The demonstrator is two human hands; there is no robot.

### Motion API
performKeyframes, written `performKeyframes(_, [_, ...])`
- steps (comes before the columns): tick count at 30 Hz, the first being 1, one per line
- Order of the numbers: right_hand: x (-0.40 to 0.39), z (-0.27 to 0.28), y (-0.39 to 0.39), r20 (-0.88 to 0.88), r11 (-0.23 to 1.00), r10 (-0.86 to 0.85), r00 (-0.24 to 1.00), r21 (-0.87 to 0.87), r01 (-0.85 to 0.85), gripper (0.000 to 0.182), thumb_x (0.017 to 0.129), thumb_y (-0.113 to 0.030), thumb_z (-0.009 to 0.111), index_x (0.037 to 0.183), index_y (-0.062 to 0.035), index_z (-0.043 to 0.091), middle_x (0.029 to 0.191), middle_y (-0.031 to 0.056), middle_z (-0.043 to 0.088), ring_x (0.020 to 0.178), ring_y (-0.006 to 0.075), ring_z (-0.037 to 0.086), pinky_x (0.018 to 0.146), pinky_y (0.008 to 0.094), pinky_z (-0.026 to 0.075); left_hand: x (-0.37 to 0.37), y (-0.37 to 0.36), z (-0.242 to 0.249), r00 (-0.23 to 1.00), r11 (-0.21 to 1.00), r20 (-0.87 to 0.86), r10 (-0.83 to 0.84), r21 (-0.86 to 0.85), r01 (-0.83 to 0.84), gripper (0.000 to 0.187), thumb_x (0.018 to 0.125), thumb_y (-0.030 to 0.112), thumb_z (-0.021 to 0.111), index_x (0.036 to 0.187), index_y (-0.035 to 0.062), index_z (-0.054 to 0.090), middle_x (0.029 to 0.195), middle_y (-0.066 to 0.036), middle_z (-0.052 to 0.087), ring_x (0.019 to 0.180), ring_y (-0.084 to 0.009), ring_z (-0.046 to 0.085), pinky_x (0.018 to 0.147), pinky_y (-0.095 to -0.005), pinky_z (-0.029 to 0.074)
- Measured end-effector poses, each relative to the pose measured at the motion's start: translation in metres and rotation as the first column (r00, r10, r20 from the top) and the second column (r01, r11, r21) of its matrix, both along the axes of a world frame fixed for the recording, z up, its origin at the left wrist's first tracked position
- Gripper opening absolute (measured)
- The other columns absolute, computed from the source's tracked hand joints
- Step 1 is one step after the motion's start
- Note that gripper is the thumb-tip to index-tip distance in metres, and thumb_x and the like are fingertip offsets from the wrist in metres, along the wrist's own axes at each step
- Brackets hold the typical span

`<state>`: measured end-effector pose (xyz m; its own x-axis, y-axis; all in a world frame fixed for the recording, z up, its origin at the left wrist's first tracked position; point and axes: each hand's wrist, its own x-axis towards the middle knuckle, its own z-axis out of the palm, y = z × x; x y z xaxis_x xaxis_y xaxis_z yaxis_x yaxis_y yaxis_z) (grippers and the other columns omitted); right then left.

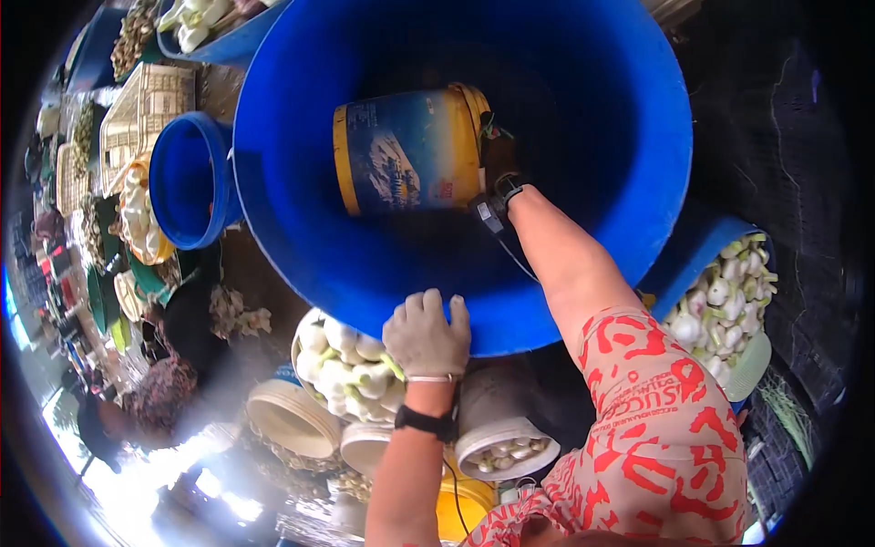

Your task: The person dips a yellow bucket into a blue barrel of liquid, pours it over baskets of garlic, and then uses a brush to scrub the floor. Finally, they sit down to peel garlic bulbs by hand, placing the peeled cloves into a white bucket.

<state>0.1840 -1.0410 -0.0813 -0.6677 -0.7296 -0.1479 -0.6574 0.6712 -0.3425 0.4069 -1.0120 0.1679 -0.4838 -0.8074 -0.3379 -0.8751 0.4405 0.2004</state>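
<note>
A large round blue tub [665, 118] fills the upper middle of the view. Inside it, a yellow and blue printed bucket [410, 150] lies on its side. My right hand [497, 150], in a dark glove, reaches into the tub at the bucket's rim end; its fingers are mostly lost in shadow. My left hand [427, 337], in a pale glove, rests on the near rim of the tub with its fingers over the edge and the thumb apart. Just left of it stands a container of white peeled bulbs [342, 365].
A blue container of bulbs with green stems [725, 301] stands at the right. To the left are a smaller blue bucket [187, 182], pale crates [150, 109] and a person in dark clothing [164, 392]. Several buckets, one holding bulbs [510, 454], sit below the tub.
</note>
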Motion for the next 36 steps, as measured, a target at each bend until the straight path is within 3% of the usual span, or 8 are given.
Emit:
performKeyframes(2, [-0.001, -0.004, 0.003, -0.155, 0.941, 0.184, 0.971, 0.314, -0.128, 0.027, 0.092, -0.024, 0.043, 0.081, -0.0089, 0.062, 0.076, 0.0172, 0.062, 0.071, 0.0316, 0.061, 0.062, 0.041, 0.046, -0.001, -0.002, 0.013, 1.0, 1.0, 0.009, 0.0, 0.029, -0.001, 0.02, 0.075, 0.031, 0.063, 0.082, 0.0119, 0.062, 0.081, -0.004, 0.062, 0.075, -0.0243, 0.059, 0.065, -0.0378, 0.044])
performKeyframes(7, [-0.073, -0.019, -0.003, -0.042, 0.996, -0.049, 0.998, -0.072, 0.045, 0.019, 0.085, -0.017, 0.046, 0.08, -0.0116, 0.064, 0.073, 0.0125, 0.063, 0.07, 0.0287, 0.061, 0.065, 0.0399, 0.047, 0.0, -0.003, 0.013, 0.998, 1.0, -0.057, 0.016, -0.016, -0.017, 0.021, 0.073, 0.028, 0.064, 0.085, 0.0111, 0.062, 0.083, -0.003, 0.062, 0.076, -0.0228, 0.058, 0.067, -0.0365, 0.042])
performKeyframes(9, [-0.113, -0.031, 0.02, -0.402, 0.982, 0.127, 0.907, 0.182, -0.057, 0.016, 0.082, -0.015, 0.05, 0.078, -0.0149, 0.065, 0.07, 0.0086, 0.063, 0.068, 0.026, 0.062, 0.063, 0.0396, 0.048, 0.002, 0.0, 0.018, 0.998, 0.999, -0.048, 0.033, 0.017, -0.032, 0.021, 0.073, 0.028, 0.063, 0.087, 0.0114, 0.061, 0.085, -0.004, 0.062, 0.077, -0.0226, 0.058, 0.069, -0.0366, 0.041])
performKeyframes(16, [-0.183, 0.025, 0.081, -0.405, 0.819, 0.276, 0.872, 0.574, 0.008, 0.024, 0.088, -0.02, 0.045, 0.101, -0.01, 0.062, 0.078, 0.0144, 0.065, 0.079, 0.0327, 0.063, 0.068, 0.0401, 0.05, 0.005, -0.001, 0.02, 0.997, 0.997, -0.061, 0.055, 0.05, -0.052, 0.02, 0.074, 0.028, 0.061, 0.086, 0.0117, 0.061, 0.084, -0.004, 0.061, 0.078, -0.0232, 0.058, 0.069, -0.0378, 0.042])
performKeyframes(17, [-0.179, 0.024, 0.074, -0.141, 0.923, -0.35, 0.926, 0.116, 0.367, 0.024, 0.088, -0.023, 0.046, 0.1, -0.0097, 0.062, 0.08, 0.0173, 0.064, 0.082, 0.0363, 0.061, 0.068, 0.0408, 0.048, 0.004, -0.001, 0.019, 0.997, 0.997, -0.048, 0.058, 0.05, -0.055, 0.02, 0.075, 0.028, 0.061, 0.085, 0.0119, 0.061, 0.084, -0.004, 0.061, 0.078, -0.0234, 0.058, 0.069, -0.038, 0.042])
performKeyframes(22, [-0.121, 0.166, 0.002, 0.123, 0.94, -0.337, 0.933, -0.006, 0.341, 0.035, 0.089, -0.039, 0.048, 0.096, -0.0075, 0.062, 0.086, 0.0223, 0.061, 0.084, 0.0439, 0.055, 0.067, 0.0447, 0.044, 0.004, -0.001, 0.019, 0.996, 0.996, -0.025, 0.08, 0.029, -0.079, 0.018, 0.074, 0.03, 0.06, 0.08, 0.0128, 0.059, 0.08, -0.004, 0.059, 0.079, -0.0243, 0.058, 0.069, -0.0382, 0.043])
performKeyframes(30, [-0.064, 0.352, -0.014, -0.179, 0.87, 0.387, 0.904, -0.255, -0.423, 0.02, 0.075, -0.023, 0.068, 0.085, -0.0078, 0.06, 0.07, 0.0174, 0.057, 0.067, 0.0378, 0.057, 0.056, 0.0415, 0.044, 0.015, 0.0, 0.033, 0.991, 0.981, -0.11, 0.078, 0.184, -0.057, 0.055, 0.074, 0.036, 0.064, 0.121, 0.0115, 0.05, 0.112, -0.01, 0.059, 0.105, -0.0263, 0.055, 0.086, -0.0392, 0.043])
performKeyframes(36, [0.033, 0.508, 0.042, -0.337, 0.436, 0.759, 0.558, -0.373, -0.819, 0.02, 0.065, -0.014, 0.071, 0.069, -0.0056, 0.053, 0.063, 0.0118, 0.051, 0.06, 0.0324, 0.054, 0.054, 0.0387, 0.042, 0.041, 0.084, 0.074, 0.517, 0.716, -0.501, 0.694, 0.551, -0.428, 0.076, 0.081, 0.033, 0.065, 0.134, -0.0064, 0.029, 0.134, -0.023, 0.042, 0.122, -0.0298, 0.045, 0.1, -0.0361, 0.037])
